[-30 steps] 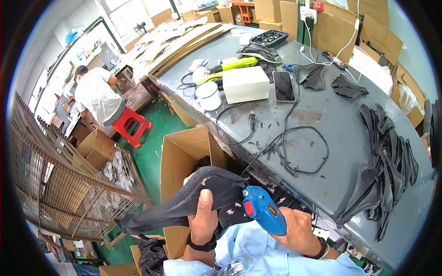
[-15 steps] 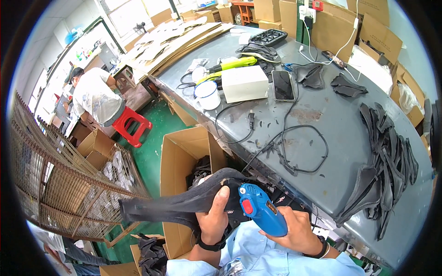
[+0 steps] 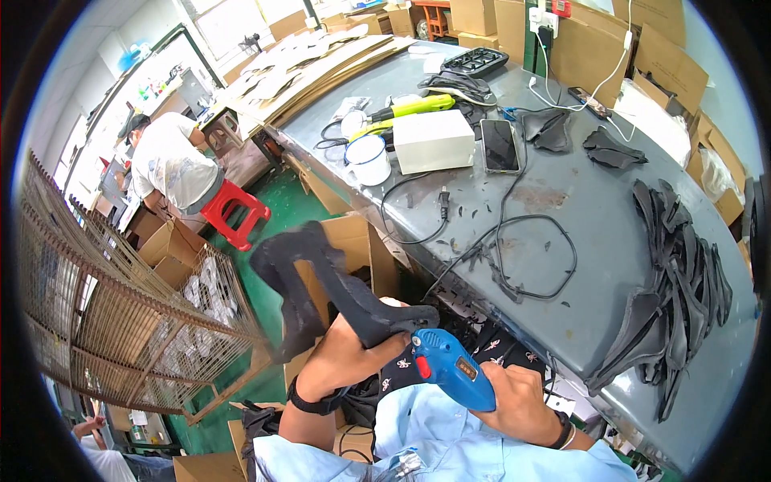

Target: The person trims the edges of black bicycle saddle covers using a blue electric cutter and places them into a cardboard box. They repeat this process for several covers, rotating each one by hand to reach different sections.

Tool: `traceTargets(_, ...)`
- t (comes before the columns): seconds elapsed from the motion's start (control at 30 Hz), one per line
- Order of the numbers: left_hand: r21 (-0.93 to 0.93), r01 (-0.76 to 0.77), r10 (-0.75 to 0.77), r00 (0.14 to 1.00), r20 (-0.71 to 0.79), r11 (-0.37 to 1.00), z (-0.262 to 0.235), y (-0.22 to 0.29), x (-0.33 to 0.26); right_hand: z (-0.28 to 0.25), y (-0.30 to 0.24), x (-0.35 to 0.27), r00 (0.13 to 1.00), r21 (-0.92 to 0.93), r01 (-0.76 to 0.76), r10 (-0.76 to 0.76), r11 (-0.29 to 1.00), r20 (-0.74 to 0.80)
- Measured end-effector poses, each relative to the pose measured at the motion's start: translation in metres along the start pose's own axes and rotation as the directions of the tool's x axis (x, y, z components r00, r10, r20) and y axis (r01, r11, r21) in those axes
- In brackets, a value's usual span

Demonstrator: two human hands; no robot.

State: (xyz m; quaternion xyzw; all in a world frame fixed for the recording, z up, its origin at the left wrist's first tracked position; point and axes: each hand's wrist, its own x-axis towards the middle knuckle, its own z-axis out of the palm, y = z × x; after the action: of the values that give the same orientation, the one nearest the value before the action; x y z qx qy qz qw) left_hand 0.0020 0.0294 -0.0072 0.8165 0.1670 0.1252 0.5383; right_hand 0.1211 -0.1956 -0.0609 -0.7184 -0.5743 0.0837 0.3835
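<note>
A dark grey, soft-looking shaped piece (image 3: 351,301) with an opening through it is gripped in my left hand (image 3: 345,355). It is held up over the gap between the cardboard box and the table. My right hand (image 3: 520,403) is wrapped round a blue handheld power tool (image 3: 462,371) with a red button. The tool's head points up and left, close to the right end of the grey piece; I cannot tell whether they touch. Many similar dark grey pieces (image 3: 671,281) lie heaped at the table's right side.
The grey table (image 3: 578,345) carries a looped black cable (image 3: 573,255), a white box (image 3: 434,143), a phone (image 3: 499,146), a white mug (image 3: 369,163) and dark scraps. An open cardboard box (image 3: 377,257) stands beside it. At left are a wire cage (image 3: 120,321) and a person on a red stool (image 3: 234,213).
My left hand has turned the grey piece over and swung its free end upward, so its opening now faces me. The blue tool has moved slightly down and left in my right hand.
</note>
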Motion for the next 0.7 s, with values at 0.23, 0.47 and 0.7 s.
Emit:
traceTargets(0.23, 0.172, -0.259, 0.258, 0.966, 0.024, 0.95, 0.021, -0.034, 0.011, -0.002, 0.002, 0.001, 0.997, 0.145, -0.035, 0.025, 0.989, 0.072)
traceTargets(0.47, 0.01, -0.195, 0.194, 0.965, -0.178, 0.981, 0.062, -0.041, 0.015, -0.01, -0.004, 0.009, 0.992, 0.277, -0.07, 0.038, 0.958, 0.12)
traceTargets(0.7, 0.061, -0.314, 0.314, 0.949, 0.003, 0.948, 0.079, -0.082, 0.009, -0.022, -0.015, 0.017, 0.997, 0.317, -0.028, 0.004, 0.948, 0.078)
